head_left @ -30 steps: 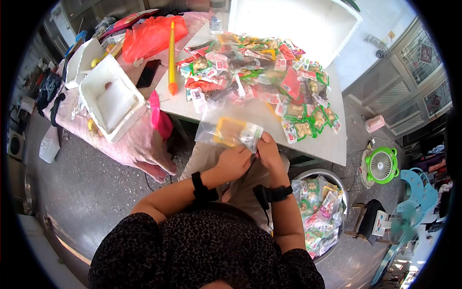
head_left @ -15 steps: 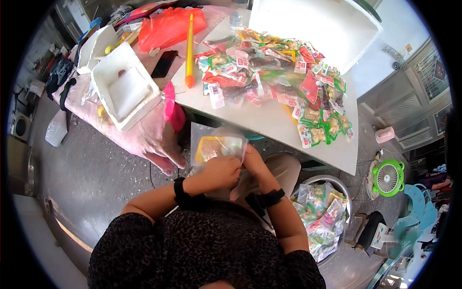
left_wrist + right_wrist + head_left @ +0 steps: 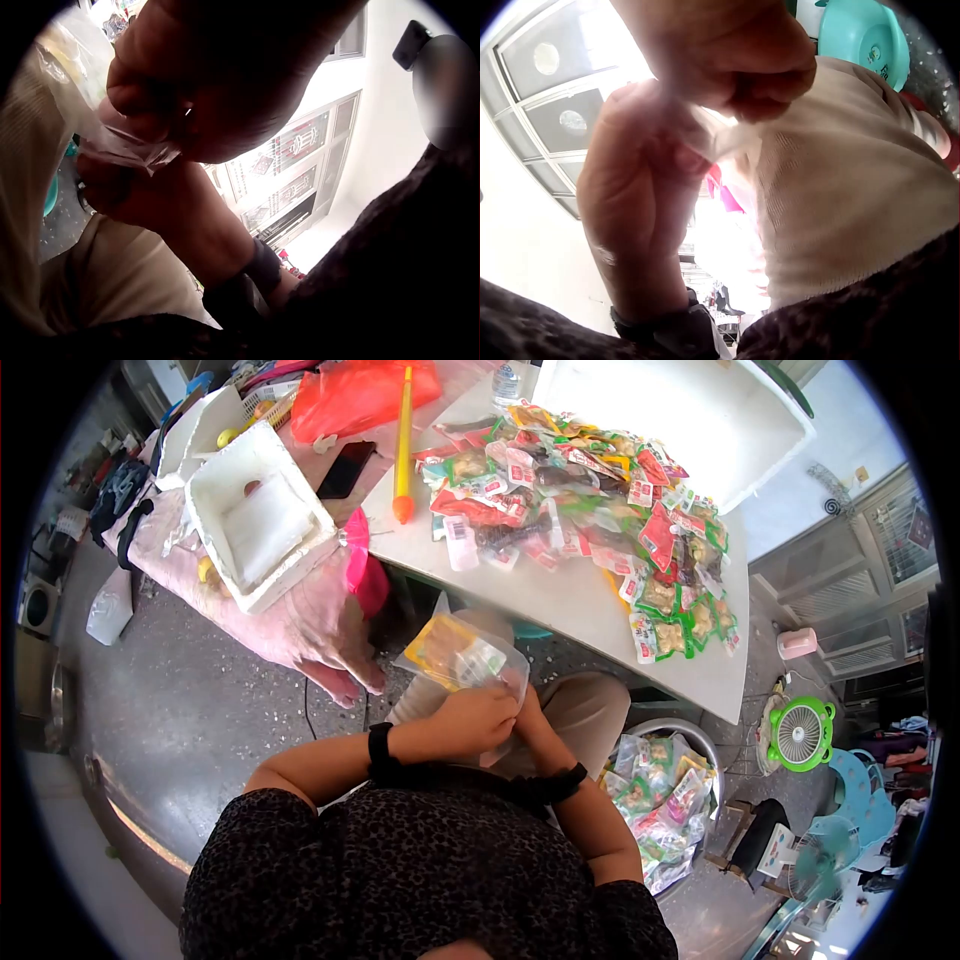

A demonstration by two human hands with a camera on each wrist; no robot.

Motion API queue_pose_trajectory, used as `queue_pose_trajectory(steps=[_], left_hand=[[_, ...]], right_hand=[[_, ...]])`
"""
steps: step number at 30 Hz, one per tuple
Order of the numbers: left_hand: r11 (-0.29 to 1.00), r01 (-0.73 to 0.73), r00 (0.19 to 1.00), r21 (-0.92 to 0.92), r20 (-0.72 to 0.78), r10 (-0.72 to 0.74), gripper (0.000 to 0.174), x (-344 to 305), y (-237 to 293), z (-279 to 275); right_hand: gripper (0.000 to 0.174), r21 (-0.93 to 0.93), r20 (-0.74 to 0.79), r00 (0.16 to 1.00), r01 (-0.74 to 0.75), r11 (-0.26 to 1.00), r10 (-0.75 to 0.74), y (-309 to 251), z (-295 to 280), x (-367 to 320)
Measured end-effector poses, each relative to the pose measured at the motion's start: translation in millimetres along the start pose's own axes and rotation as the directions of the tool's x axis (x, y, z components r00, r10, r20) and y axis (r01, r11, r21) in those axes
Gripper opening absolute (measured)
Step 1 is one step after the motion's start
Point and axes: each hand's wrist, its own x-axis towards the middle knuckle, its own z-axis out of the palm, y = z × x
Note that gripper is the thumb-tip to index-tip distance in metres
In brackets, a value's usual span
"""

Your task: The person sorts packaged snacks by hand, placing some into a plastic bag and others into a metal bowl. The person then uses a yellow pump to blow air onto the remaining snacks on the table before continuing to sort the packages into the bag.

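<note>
A clear plastic bag [image 3: 515, 670] holds a flat yellow-edged food packet [image 3: 440, 645] with a white and green label. It is held over the person's lap, in front of the table edge. My left hand [image 3: 475, 718] grips the bag's near edge with curled fingers. Close against it, my right hand [image 3: 530, 722] pinches the same edge. Crumpled plastic [image 3: 135, 146] shows between the two hands in the left wrist view. From the right wrist, a whitish strip of film [image 3: 731, 139] runs between the fingers, partly hidden by the knuckles.
A pile of sealed food packets [image 3: 590, 490] covers much of the white table [image 3: 570, 600]. More bagged packets fill a metal basin [image 3: 712, 760] at lower right. Left are a foam box [image 3: 250, 595], a phone [image 3: 347, 470] and a yellow stick [image 3: 404, 440]. A green fan [image 3: 800, 735] stands right.
Both hands have drawn the bag back from the table edge toward the lap. The bag has turned and now slants; the right hand sits lower, tight beside the left.
</note>
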Motion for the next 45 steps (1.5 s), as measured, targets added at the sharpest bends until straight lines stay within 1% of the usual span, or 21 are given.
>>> queue_pose_trajectory(steps=[1, 3, 6, 8, 9, 10, 11, 12, 13, 15, 16, 19, 22, 25, 28, 31, 34, 37, 40, 43, 45], left_hand=[[1.0, 0.007, 1.0, -0.017, -0.006, -0.008, 0.011, -0.7, 0.4, -1.3], [0.999, 0.008, 1.0, -0.052, -0.019, -0.009, 0.011, -1.2, 1.4, -7.1], [0.993, 0.058, 0.996, -0.103, 0.076, -0.05, 0.011, -3.1, -14.8, -4.5], [0.982, 0.078, 0.993, -0.174, 0.097, -0.062, 0.013, -2.5, -27.6, 0.4], [0.975, 0.088, 0.992, -0.206, 0.11, -0.067, 0.014, -0.1, -31.2, 1.0], [0.967, 0.095, 0.991, -0.235, 0.116, -0.069, 0.014, 1.8, -29.8, -1.2], [0.959, 0.104, 0.99, -0.264, 0.122, -0.073, 0.014, 3.4, -26.8, -4.9], [0.95, 0.113, 0.989, -0.292, 0.127, -0.078, 0.014, 4.9, -25.1, -7.0], [0.939, 0.12, 0.987, -0.322, 0.138, -0.079, 0.013, 5.8, -26.8, -6.2], [0.916, 0.134, 0.984, -0.378, 0.159, -0.078, 0.013, 8.0, -32.9, -3.6], [0.915, 0.131, 0.986, -0.381, 0.149, -0.079, 0.013, 8.4, -34.4, -2.8], [0.912, 0.126, 0.99, -0.39, 0.108, -0.09, 0.014, 6.6, -36.0, -1.5], [0.913, 0.119, 0.993, -0.391, 0.069, -0.1, 0.014, 2.1, -36.2, -0.2], [0.921, 0.11, 0.994, -0.373, 0.06, -0.094, 0.014, 1.5, -41.3, 2.1], [0.915, 0.124, 0.992, -0.384, 0.063, -0.108, 0.014, -0.4, -40.9, 2.3], [0.917, 0.119, 0.993, -0.381, 0.052, -0.108, 0.013, -2.4, -39.1, 1.9], [0.932, 0.064, 0.998, -0.357, 0.015, -0.063, 0.01, -2.3, -42.4, 5.9], [0.928, 0.051, 0.998, -0.369, -0.004, -0.056, 0.009, 0.2, -40.7, 5.5], [0.924, 0.04, 0.996, -0.381, -0.06, -0.068, 0.009, -1.8, -45.1, 11.6], [0.911, 0.051, 0.993, -0.409, -0.075, -0.089, 0.007, -3.2, -45.8, 12.2], [0.881, 0.088, 0.989, -0.465, -0.064, -0.133, 0.006, -2.9, -43.7, 9.0]], right_hand=[[0.013, -0.032, 0.111, 0.989, -0.099, 0.995, 0.102, -5.3, -4.5, 0.1], [0.013, -0.127, 0.302, 0.904, -0.276, 0.953, 0.302, -25.0, -24.9, 5.4], [0.012, -0.253, 0.291, 0.867, -0.338, 0.906, 0.405, -62.3, -67.6, 12.1], [0.011, -0.243, 0.044, 0.945, -0.306, 0.921, 0.325, -91.4, -85.7, 14.8], [0.01, -0.145, -0.047, 0.977, -0.212, 0.966, 0.208, -81.8, -100.5, 21.3], [0.011, -0.177, -0.166, 0.978, -0.159, 0.971, 0.13, -93.1, -106.7, 28.5], [0.013, -0.31, -0.24, 0.969, -0.019, 0.951, -0.059, -86.4, -118.8, 39.7], [0.014, -0.561, -0.259, 0.932, 0.069, 0.825, -0.254, -91.8, -122.3, 49.9], [0.016, -0.771, -0.223, 0.87, 0.119, 0.626, -0.439, -96.7, -125.1, 58.9], [0.016, -0.96, -0.155, 0.872, -0.022, 0.279, -0.464, -99.4, -124.8, 75.9], [0.017, -0.992, -0.119, 0.877, -0.091, 0.083, -0.465, -99.2, -125.4, 83.6], [0.013, -0.983, 0.021, 0.729, -0.111, -0.148, -0.684, -82.5, -138.5, 106.1], [0.012, -0.981, 0.02, 0.787, -0.102, -0.162, -0.616, -79.7, -148.6, 116.5], [0.011, -0.979, 0.032, 0.807, -0.095, -0.183, -0.59, -80.1, -150.9, 118.7], [0.01, -0.991, 0.055, 0.792, -0.03, -0.129, -0.608, -91.4, -146.8, 108.1], [0.009, -0.994, 0.111, 0.714, 0.086, -0.071, -0.692, -115.6, -132.0, 86.5], [0.011, -0.861, -0.167, 0.914, 0.048, 0.507, -0.37, -125.8, -132.8, 75.9], [0.011, -0.626, -0.173, 0.896, 0.22, 0.748, -0.409, -122.0, -135.9, 74.2], [0.01, -0.506, -0.215, 0.936, 0.138, 0.852, -0.279, -123.1, -132.0, 62.6], [0.011, -0.281, -0.266, 0.945, 0.114, 0.953, -0.191, -111.3, -127.9, 46.7], [0.011, -0.37, -0.233, 0.954, 0.093, 0.925, -0.189, -113.3, -116.5, 24.9]])
